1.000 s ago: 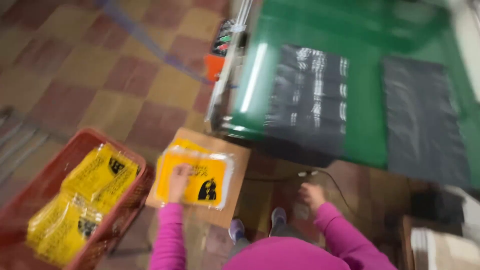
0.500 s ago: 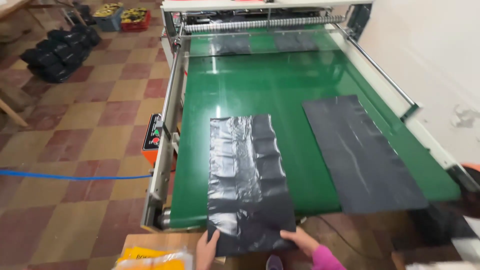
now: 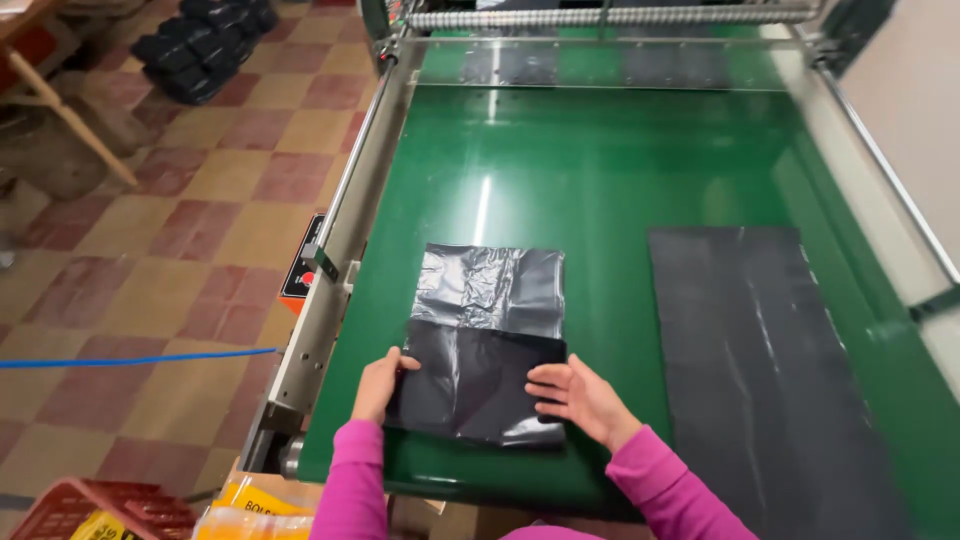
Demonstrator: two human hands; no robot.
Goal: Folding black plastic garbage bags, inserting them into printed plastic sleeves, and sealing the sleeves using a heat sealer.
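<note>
Pressing folded black bag: left hand, right hand, fingers flat.

We have a single view, from a camera on the person's head. It looks steeply down and forward along the green belt, close above its near end. The belt fills the middle and right of the frame; the tiled floor lies to its left, and a roller bar crosses its far end at the top edge.
</note>
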